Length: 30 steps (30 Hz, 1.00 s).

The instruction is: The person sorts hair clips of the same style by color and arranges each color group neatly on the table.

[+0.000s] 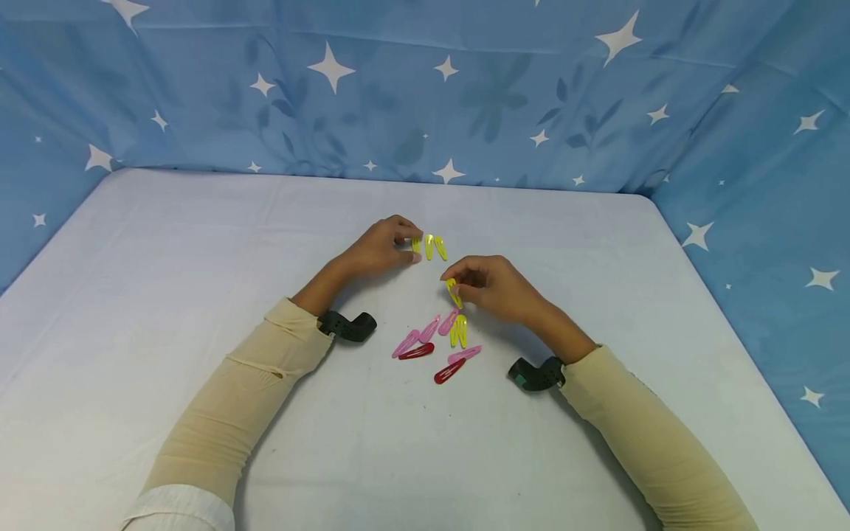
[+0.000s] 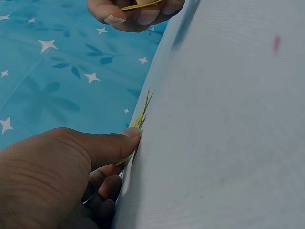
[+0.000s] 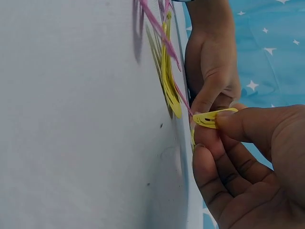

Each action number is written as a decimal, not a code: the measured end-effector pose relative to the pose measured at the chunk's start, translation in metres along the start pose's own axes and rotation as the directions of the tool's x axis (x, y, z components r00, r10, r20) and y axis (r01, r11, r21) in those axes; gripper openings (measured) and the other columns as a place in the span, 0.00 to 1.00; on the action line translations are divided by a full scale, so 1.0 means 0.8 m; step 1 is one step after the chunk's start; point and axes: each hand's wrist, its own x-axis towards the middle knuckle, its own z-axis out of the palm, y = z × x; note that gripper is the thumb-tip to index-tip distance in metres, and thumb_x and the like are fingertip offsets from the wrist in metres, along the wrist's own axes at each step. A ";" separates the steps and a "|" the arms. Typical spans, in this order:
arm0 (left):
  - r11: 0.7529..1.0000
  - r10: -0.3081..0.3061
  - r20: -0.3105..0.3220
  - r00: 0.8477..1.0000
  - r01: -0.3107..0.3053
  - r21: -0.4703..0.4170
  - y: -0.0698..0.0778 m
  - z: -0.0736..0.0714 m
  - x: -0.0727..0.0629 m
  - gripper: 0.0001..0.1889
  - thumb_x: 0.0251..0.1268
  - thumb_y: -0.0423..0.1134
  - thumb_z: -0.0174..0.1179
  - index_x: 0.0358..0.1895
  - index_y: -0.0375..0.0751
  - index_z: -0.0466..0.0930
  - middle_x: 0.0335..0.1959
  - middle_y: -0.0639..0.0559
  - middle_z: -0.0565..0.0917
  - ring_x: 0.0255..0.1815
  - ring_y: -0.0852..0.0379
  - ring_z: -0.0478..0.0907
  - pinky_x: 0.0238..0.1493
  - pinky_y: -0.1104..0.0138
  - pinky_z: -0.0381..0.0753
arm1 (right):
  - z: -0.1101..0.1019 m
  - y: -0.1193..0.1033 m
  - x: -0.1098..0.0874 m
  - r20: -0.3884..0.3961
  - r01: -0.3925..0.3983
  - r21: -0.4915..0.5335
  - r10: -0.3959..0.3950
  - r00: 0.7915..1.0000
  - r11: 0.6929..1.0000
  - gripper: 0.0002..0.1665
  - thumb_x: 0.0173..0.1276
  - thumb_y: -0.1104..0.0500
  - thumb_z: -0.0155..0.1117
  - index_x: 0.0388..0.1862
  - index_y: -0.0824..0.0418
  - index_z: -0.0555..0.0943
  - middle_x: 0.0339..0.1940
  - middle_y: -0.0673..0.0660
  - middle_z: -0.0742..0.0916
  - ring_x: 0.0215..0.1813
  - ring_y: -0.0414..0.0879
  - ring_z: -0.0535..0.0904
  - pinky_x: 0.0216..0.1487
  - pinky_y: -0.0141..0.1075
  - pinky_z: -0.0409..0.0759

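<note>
At the far part of the table, my left hand point(image 1: 385, 247) pinches a yellow snap hair clip point(image 1: 416, 245) between thumb and fingers, low at the cloth. Two more yellow clips point(image 1: 429, 247) lie just right of it, side by side. Nearer and to the right, my right hand point(image 1: 498, 289) holds another yellow hair clip point(image 3: 207, 119) between thumb and fingertips, raised off the table. Below that hand lies a loose group: two yellow clips point(image 1: 459, 332), several pink clips point(image 1: 429, 329) and two red clips point(image 1: 449, 371).
A white cloth point(image 1: 372, 450) covers the table. Blue curtains point(image 1: 398, 103) with white stars hang behind it and along the sides. Each wrist carries a black camera mount point(image 1: 347, 326) close over the table.
</note>
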 end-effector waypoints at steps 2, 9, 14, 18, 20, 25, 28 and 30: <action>1.000 -0.002 -0.001 1.000 0.002 0.002 0.001 -0.001 -0.001 0.25 0.68 0.38 0.62 0.67 0.36 0.74 0.66 0.41 0.72 0.63 0.43 0.72 0.64 0.53 0.72 | -0.001 0.002 0.002 -0.001 -0.004 0.014 0.004 1.000 1.000 0.12 0.68 0.68 0.63 0.49 0.61 0.85 0.38 0.57 0.84 0.39 0.49 0.78 0.41 0.33 0.77; 1.000 0.011 0.001 1.000 -0.011 0.007 0.001 -0.004 -0.002 0.25 0.68 0.38 0.62 0.66 0.35 0.74 0.66 0.40 0.72 0.63 0.43 0.72 0.64 0.53 0.72 | -0.004 0.004 0.005 0.001 -0.012 0.044 0.012 1.000 0.999 0.13 0.68 0.68 0.63 0.50 0.61 0.85 0.38 0.58 0.84 0.39 0.49 0.78 0.41 0.30 0.77; 1.000 0.019 0.002 1.000 -0.019 0.005 0.002 -0.002 0.000 0.25 0.68 0.38 0.62 0.67 0.35 0.74 0.66 0.40 0.72 0.63 0.43 0.72 0.64 0.53 0.72 | -0.006 0.001 0.006 0.011 0.002 0.055 -0.003 1.000 0.998 0.13 0.68 0.68 0.62 0.50 0.63 0.84 0.37 0.58 0.84 0.37 0.49 0.78 0.39 0.30 0.76; 1.000 0.017 0.009 1.000 -0.017 0.009 0.002 0.000 0.000 0.25 0.68 0.38 0.62 0.67 0.36 0.74 0.66 0.40 0.72 0.63 0.43 0.72 0.64 0.53 0.73 | -0.009 -0.002 0.013 -0.008 0.003 0.054 -0.002 1.000 0.999 0.13 0.68 0.68 0.62 0.51 0.63 0.84 0.37 0.58 0.84 0.36 0.49 0.78 0.39 0.31 0.76; 1.000 0.011 0.009 1.000 -0.011 0.009 0.002 0.000 -0.001 0.25 0.68 0.38 0.62 0.67 0.36 0.74 0.66 0.41 0.72 0.63 0.43 0.72 0.64 0.53 0.73 | -0.011 -0.003 0.018 -0.016 0.010 0.060 -0.009 1.000 0.998 0.13 0.69 0.67 0.62 0.51 0.64 0.84 0.37 0.59 0.84 0.36 0.49 0.78 0.39 0.31 0.76; 1.000 0.009 0.011 1.000 -0.009 0.009 0.002 -0.001 -0.001 0.25 0.68 0.38 0.62 0.66 0.36 0.75 0.66 0.40 0.72 0.63 0.43 0.72 0.64 0.53 0.73 | -0.017 -0.001 0.030 -0.044 0.014 0.061 -0.012 0.999 0.998 0.14 0.69 0.67 0.61 0.52 0.64 0.84 0.39 0.59 0.85 0.36 0.49 0.79 0.37 0.32 0.75; 1.000 0.011 0.012 1.000 -0.011 0.009 0.004 -0.002 -0.001 0.25 0.68 0.38 0.62 0.66 0.36 0.74 0.66 0.40 0.71 0.63 0.42 0.72 0.64 0.53 0.73 | -0.021 0.000 0.035 -0.063 -0.008 0.066 0.012 0.998 0.998 0.14 0.68 0.66 0.62 0.52 0.63 0.84 0.40 0.59 0.84 0.37 0.49 0.79 0.37 0.33 0.74; 1.000 0.009 0.010 1.000 -0.009 0.009 0.004 -0.001 -0.002 0.25 0.68 0.38 0.62 0.66 0.36 0.74 0.66 0.40 0.71 0.63 0.42 0.72 0.64 0.53 0.73 | -0.022 0.003 0.038 -0.068 -0.022 0.076 0.027 0.997 0.997 0.14 0.68 0.66 0.62 0.52 0.63 0.83 0.40 0.59 0.84 0.38 0.50 0.78 0.37 0.33 0.74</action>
